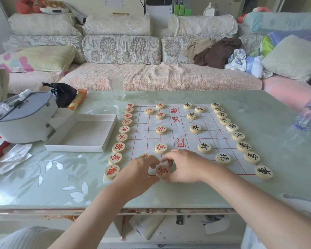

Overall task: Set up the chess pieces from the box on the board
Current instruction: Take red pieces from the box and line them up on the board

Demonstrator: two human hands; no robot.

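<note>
Fingers of left hand and right hand pinched a red-lettered piece at the near edge of the board.

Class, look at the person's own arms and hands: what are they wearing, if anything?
The left forearm and right forearm are bare as far as the view shows; no sleeve reaches them. The left hand and right hand wear no gloves, and no ring, watch or bracelet is visible.

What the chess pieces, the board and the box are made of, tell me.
Chess pieces: seemingly pale wood, smooth discs with red or black painted characters. Board: thin white sheet, probably cloth or paper, creased, with printed red lines. Box: likely white cardboard, matte, with thin folded walls.
</note>
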